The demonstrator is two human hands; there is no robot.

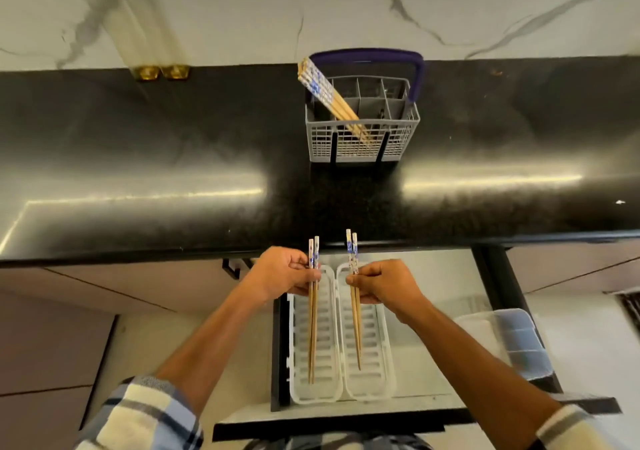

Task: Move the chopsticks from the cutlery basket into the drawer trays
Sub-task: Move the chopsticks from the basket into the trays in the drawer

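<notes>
A grey cutlery basket [362, 144] with a blue handle stands on the black counter; several chopsticks [329, 98] with blue-and-white tops lean out of its left side. Below, in the open drawer, two white slotted trays lie side by side: the left tray [327, 338] and the right tray [375, 338]. My left hand [282, 271] grips a pair of chopsticks [312, 328] over the left tray. My right hand [384, 285] grips another pair of chopsticks [355, 325] over the right tray. Both pairs point their tips towards me.
The black counter [173, 158] runs across the view with a marble wall behind. Two amber glass items [161, 72] stand at the back left. A clear plastic organiser [512, 342] sits in the drawer to the right of the trays. Cabinet fronts flank the drawer.
</notes>
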